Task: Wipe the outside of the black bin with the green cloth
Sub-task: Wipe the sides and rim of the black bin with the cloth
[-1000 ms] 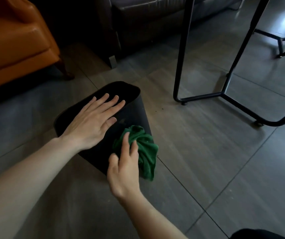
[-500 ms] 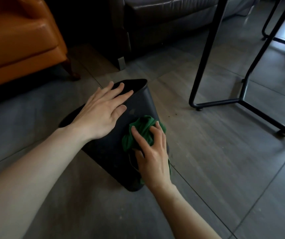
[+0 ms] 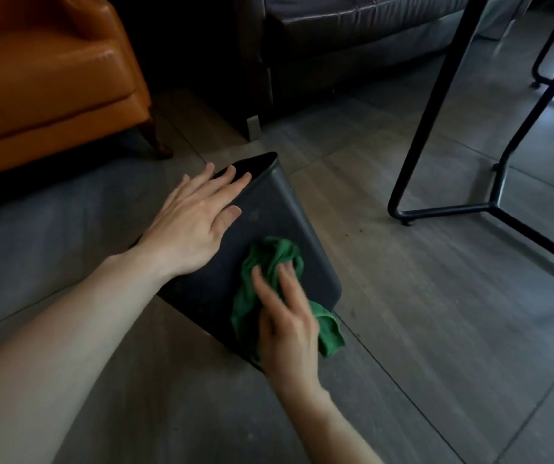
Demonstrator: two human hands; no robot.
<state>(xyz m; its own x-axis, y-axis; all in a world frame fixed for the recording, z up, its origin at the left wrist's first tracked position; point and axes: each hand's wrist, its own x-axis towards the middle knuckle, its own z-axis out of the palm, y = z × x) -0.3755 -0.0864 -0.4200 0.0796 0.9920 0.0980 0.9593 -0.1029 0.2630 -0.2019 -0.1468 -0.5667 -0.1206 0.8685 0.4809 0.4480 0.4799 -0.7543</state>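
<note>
The black bin [image 3: 279, 212] lies on its side on the grey tiled floor, its open mouth facing away from me. My left hand [image 3: 195, 222] rests flat on its upper side near the rim, fingers spread. My right hand [image 3: 285, 326] presses the crumpled green cloth [image 3: 270, 262] against the bin's side close to its base; part of the cloth hangs past the bin's lower right corner. The right fingers are blurred.
An orange leather armchair [image 3: 44, 78] stands at the left, a dark sofa [image 3: 336, 45] behind the bin. Black metal table legs [image 3: 443, 205] rest on the floor to the right. Small crumbs lie on the floor between bin and legs.
My right hand has slid the green cloth down the bin's side toward its base. The left hand stays flat on the bin near the rim.
</note>
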